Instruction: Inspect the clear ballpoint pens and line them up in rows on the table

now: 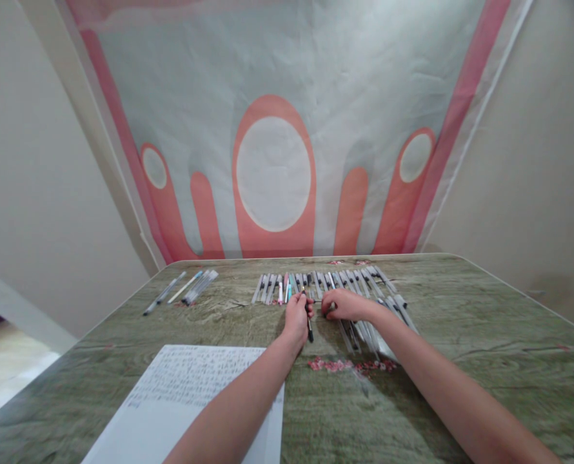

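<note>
Nearest the person is the paper (171,386), with the left arm (238,406) over it; if that arm drags, the paper could slide. Farther up the counter (509,361), a messy pile (352,338) of pens lies by the right arm (442,380). I can't tell if they touch, but a low arm could push the pile about. The left grip (298,317) is wrapped round a black pen (309,332), near the row. If it goes loose, the pen could drop and roll. The right grip (342,304) has bent fingers; I can't tell if it holds anything. A bump could knock the row (318,283) crooked. Off to the left, 2 pens (165,293) and a bunch (200,288) look safe, well apart.
</note>
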The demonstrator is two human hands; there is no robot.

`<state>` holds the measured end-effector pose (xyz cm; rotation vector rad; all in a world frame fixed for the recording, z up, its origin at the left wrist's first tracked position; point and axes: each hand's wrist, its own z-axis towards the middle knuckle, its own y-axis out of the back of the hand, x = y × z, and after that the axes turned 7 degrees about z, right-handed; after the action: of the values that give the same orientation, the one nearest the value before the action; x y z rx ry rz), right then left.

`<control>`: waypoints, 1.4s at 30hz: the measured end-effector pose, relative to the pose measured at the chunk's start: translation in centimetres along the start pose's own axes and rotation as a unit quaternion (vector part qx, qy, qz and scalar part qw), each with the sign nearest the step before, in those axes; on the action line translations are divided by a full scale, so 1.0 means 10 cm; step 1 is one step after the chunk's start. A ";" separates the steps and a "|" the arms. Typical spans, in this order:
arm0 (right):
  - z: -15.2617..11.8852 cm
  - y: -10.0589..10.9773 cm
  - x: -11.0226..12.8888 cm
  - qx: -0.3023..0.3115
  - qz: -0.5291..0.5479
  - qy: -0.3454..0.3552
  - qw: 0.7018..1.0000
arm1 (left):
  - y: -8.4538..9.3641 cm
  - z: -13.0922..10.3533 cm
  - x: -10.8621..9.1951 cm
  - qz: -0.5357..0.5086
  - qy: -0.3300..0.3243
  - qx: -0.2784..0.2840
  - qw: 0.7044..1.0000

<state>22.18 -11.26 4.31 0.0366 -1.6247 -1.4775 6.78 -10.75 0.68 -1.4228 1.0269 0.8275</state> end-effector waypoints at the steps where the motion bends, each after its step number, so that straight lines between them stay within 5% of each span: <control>1: -0.01 0.01 -0.01 0.000 0.002 -0.005 1.000 | 0.00 0.00 0.00 0.001 0.001 0.001 1.000; 6: -0.02 0.03 -0.02 -0.021 0.025 -0.035 0.999 | 0.00 0.01 0.01 0.015 -0.001 0.016 1.000; 10: 0.02 0.03 0.04 -0.126 0.066 -0.060 0.988 | 0.00 -0.02 0.00 0.018 0.001 0.053 0.998; 20: 0.13 -0.15 0.12 -0.294 0.338 -0.160 0.880 | -0.08 -0.17 -0.07 0.024 0.013 0.167 0.986; 29: 0.08 -0.09 0.12 -0.203 0.514 -0.180 0.814 | -0.10 -0.19 -0.12 -0.017 0.049 0.197 0.979; 36: 0.13 -0.13 0.10 -0.297 0.503 -0.192 0.788 | -0.11 -0.21 -0.10 0.008 0.039 0.193 0.980; 42: 0.09 -0.05 0.10 -0.249 0.566 -0.162 0.769 | -0.08 -0.19 -0.06 0.006 0.038 0.201 0.979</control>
<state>20.79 -11.26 4.64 -1.3330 -1.0248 -0.8602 7.15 -12.53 1.75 -1.1094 1.1869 0.5377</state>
